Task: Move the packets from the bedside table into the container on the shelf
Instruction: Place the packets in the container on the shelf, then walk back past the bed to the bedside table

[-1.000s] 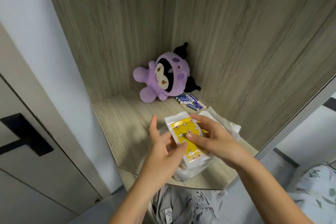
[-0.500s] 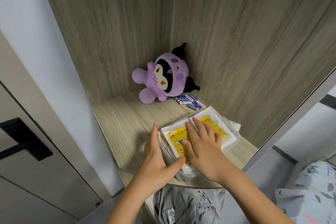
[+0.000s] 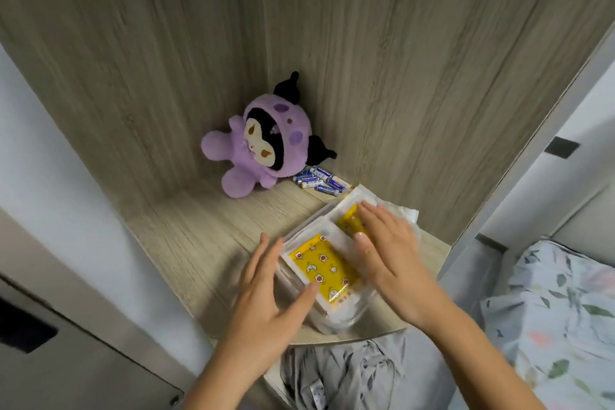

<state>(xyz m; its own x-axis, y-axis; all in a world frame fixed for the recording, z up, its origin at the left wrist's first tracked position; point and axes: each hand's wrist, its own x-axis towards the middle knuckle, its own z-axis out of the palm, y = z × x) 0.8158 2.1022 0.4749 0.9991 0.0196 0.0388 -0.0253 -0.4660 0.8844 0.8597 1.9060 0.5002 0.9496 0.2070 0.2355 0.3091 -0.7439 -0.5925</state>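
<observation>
A clear plastic container [image 3: 346,321] stands near the front edge of the wooden shelf [image 3: 199,236]. Two yellow packets with white borders lie side by side on top of it: the near packet [image 3: 319,266] and the far packet [image 3: 349,220], the latter half hidden. My right hand [image 3: 386,250] lies flat with straight fingers across both packets, pressing them down. My left hand [image 3: 266,296] rests against the container's left side, fingers straight, thumb touching the near packet's front corner.
A purple plush toy [image 3: 263,143] sits in the shelf's back corner with several blue batteries [image 3: 319,181] beside it. A white crumpled bag [image 3: 399,210] lies behind the container. Grey clothing [image 3: 342,373] hangs below the shelf; a floral bedsheet [image 3: 559,316] is at right.
A second ago my hands held one packet upright above the container. It now lies flat beside the other, and my right hand has slid rightwards over both.
</observation>
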